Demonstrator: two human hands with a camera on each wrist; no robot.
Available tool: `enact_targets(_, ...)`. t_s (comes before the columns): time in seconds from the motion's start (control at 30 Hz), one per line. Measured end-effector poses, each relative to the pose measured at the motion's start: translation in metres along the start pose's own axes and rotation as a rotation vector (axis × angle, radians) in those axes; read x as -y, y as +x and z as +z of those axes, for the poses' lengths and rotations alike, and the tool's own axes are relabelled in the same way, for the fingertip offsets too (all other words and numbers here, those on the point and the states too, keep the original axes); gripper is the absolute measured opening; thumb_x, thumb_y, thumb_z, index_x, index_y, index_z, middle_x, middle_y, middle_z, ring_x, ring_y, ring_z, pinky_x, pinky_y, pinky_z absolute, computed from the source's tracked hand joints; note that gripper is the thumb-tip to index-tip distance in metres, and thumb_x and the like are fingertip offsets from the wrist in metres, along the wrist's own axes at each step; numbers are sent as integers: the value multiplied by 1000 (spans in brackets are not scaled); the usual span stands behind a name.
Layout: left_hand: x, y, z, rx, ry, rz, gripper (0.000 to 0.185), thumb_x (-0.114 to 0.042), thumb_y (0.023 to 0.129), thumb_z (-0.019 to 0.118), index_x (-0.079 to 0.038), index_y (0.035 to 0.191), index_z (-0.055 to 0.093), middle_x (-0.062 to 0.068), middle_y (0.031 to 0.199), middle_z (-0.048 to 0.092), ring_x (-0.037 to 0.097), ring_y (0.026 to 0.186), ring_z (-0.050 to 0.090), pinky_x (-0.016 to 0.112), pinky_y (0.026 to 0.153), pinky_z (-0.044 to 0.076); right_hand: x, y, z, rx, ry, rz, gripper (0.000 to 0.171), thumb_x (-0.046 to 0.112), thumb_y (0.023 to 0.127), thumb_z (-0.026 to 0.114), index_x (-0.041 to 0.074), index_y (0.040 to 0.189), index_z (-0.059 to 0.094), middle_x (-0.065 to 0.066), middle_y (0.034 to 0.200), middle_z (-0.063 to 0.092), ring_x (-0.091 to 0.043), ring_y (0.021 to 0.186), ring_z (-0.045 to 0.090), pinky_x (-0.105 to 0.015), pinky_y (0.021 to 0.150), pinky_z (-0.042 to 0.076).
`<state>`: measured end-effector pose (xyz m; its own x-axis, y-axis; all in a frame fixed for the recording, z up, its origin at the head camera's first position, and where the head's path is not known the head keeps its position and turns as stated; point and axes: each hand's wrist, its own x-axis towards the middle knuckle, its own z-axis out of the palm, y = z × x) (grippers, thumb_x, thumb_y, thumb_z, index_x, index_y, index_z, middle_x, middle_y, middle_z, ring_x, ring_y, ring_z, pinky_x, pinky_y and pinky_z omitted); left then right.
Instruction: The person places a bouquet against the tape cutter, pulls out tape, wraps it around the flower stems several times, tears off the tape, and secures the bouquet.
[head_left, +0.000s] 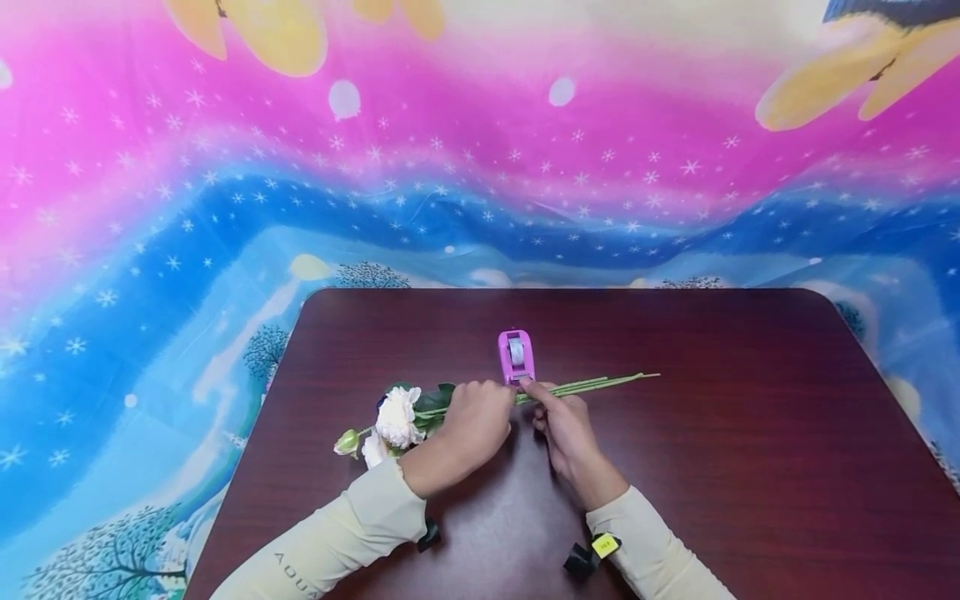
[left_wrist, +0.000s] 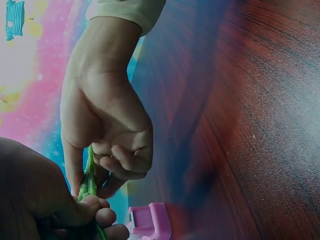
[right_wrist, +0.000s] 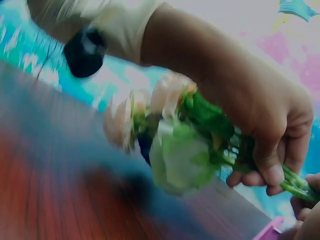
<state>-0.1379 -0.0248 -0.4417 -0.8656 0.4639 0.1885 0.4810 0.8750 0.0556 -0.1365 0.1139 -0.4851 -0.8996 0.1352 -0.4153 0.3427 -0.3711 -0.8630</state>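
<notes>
My left hand (head_left: 480, 421) grips a bunch of flowers (head_left: 397, 417) by the green stems, just below the leaves. White blooms and a pale bud stick out to its left, above the table. In the right wrist view, the thumb and fingers of the left hand (right_wrist: 272, 145) wrap the stems (right_wrist: 297, 187) close under a large whitish-green bloom (right_wrist: 180, 157). Close beside it, my right hand (head_left: 570, 429) pinches the same stems (head_left: 600, 383), whose bare ends run out to the right. The left wrist view has the right hand's (left_wrist: 110, 120) thumb and fingertips around the stems (left_wrist: 89, 182).
A pink tape dispenser (head_left: 516, 354) with a roll of clear tape stands just beyond the hands. The dark red-brown wooden table (head_left: 735, 433) has rounded far corners. Behind it hangs a colourful printed cloth (head_left: 480, 167). Black straps with small devices (head_left: 592, 557) sit on the wrists.
</notes>
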Motion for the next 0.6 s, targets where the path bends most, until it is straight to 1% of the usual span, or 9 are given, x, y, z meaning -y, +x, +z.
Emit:
enact_targets(0.13,-2,0,1,-18,10,7,11,-15,74,83,-16,76,72,1,68,71,23,56,65,39,50,50,2,-2,1,-7,84,19,24,14,92,75,15,71,63,10,64,50,-2,54,35,-16,53,31)
enact_targets(0.23,-3,0,2,-39,24,18,11,-15,73,83,-17,76,72,0,68,71,22,55,64,38,50,50,4,-1,1,-4,86,30,27,13,93,73,17,68,63,9,63,47,-2,53,32,-16,52,29)
enact_targets(0.33,-4,0,2,-63,47,34,13,-16,73,84,-18,76,72,-2,67,70,21,54,64,37,49,49,5,-1,0,1,22,54,26,17,93,71,18,68,63,8,61,45,-3,52,34,-18,51,29)
enact_targets(0.47,-4,-1,1,-93,71,40,15,-17,71,85,-17,73,70,-3,64,68,20,52,63,36,48,48,5,-1,-3,34,-102,104,25,31,93,70,17,74,63,7,57,44,-6,52,38,-21,51,33)
enact_targets(0.53,-4,-1,0,-97,70,41,16,-17,71,84,-17,72,68,-3,63,67,20,52,62,36,47,47,5,-2,-5,68,-148,128,29,41,95,68,15,81,65,5,57,47,-7,52,40,-21,52,35)
enact_targets(0.6,-3,-1,-1,-91,64,41,16,-16,72,84,-17,71,68,-4,63,67,20,52,63,37,48,48,5,-3,-9,135,-183,145,39,49,98,63,11,90,67,4,63,55,-8,54,43,-22,53,35)
